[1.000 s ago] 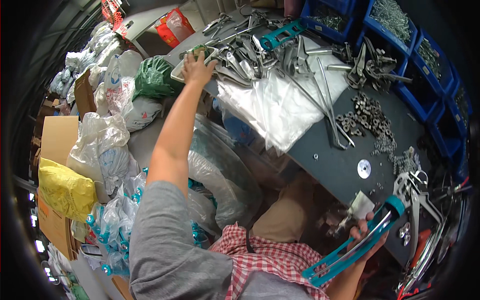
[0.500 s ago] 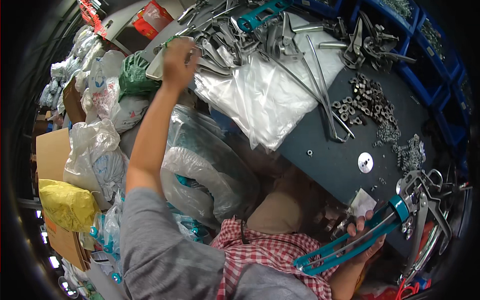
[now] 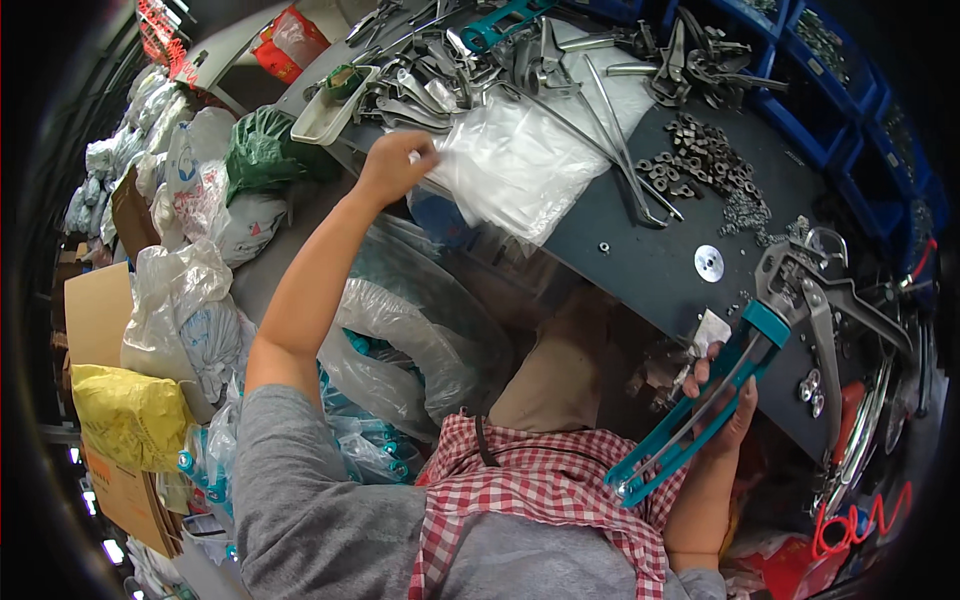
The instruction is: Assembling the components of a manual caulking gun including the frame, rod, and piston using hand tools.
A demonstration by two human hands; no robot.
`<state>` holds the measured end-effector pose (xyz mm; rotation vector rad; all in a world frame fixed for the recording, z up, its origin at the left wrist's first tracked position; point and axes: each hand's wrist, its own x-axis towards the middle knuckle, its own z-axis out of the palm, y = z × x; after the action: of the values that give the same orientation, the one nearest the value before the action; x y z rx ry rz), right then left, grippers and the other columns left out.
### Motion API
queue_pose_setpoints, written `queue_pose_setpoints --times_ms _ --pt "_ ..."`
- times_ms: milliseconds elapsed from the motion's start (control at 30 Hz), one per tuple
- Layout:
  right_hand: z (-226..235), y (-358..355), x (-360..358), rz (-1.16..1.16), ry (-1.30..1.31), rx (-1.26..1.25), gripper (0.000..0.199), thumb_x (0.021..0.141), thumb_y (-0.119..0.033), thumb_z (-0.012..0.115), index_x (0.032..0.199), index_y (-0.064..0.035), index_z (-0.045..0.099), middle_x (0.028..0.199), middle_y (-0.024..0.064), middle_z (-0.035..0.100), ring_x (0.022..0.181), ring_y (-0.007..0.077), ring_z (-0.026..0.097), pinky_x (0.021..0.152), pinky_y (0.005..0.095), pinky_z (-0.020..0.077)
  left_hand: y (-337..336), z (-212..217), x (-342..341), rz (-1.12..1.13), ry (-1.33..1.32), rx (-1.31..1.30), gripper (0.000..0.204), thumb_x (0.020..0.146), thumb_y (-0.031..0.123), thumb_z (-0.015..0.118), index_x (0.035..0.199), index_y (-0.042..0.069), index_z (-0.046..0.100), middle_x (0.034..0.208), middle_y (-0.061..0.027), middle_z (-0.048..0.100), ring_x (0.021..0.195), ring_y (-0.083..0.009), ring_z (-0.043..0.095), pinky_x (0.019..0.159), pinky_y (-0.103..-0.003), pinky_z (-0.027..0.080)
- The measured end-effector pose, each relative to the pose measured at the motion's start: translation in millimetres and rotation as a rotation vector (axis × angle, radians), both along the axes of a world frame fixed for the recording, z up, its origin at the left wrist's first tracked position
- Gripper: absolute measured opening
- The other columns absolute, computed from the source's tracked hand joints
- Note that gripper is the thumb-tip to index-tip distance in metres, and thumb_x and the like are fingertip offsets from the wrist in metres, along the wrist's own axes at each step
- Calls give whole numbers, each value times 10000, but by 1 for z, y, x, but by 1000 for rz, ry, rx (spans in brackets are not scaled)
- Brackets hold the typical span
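Observation:
My right hand (image 3: 728, 412) is wrapped round the teal cradle of a caulking gun (image 3: 690, 432). The gun lies tilted, its metal handle and trigger (image 3: 815, 290) pointing toward the table's right side. At the near left edge of the table, my left hand (image 3: 398, 168) is closed in a pinch on the corner of a clear plastic bag (image 3: 520, 170). That bag lies in a stack of flat bags, blurred close to my fingers. Bent metal rods (image 3: 625, 165) rest across the stack.
Metal handles and triggers (image 3: 430, 85) are heaped behind the bags. Several small nuts (image 3: 690, 160) and a round metal disc (image 3: 708, 263) lie on the dark table (image 3: 600, 280). Blue bins (image 3: 810, 120) line the far right. A white tray (image 3: 335, 115) stands at the table's left corner.
My left hand has come down from the white tray to the bag stack's corner and closed there. The caulking gun in my right hand has shifted slightly and stands steeper.

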<state>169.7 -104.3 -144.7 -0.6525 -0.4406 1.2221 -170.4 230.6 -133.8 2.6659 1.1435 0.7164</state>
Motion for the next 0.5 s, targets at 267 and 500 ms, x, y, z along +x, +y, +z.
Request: queue_pose_setpoints --times_ms 267,500 --pt "10 1 -9 -30 -125 -108 516 812 -336 564 1170 1 409 935 147 548 723 215 577 602 303 490 -27 36 50 87 -331 -229 294 841 277 565 722 8 563 612 -86 528 571 -184 483 551 -295 387" --pt "30 -19 -47 280 -269 -20 666 661 -187 679 1226 11 387 1002 163 575 788 207 604 656 298 498 -216 87 101 -525 -531 -303 93 837 135 576 815 47 595 647 -43 509 609 -159 514 559 -278 406"
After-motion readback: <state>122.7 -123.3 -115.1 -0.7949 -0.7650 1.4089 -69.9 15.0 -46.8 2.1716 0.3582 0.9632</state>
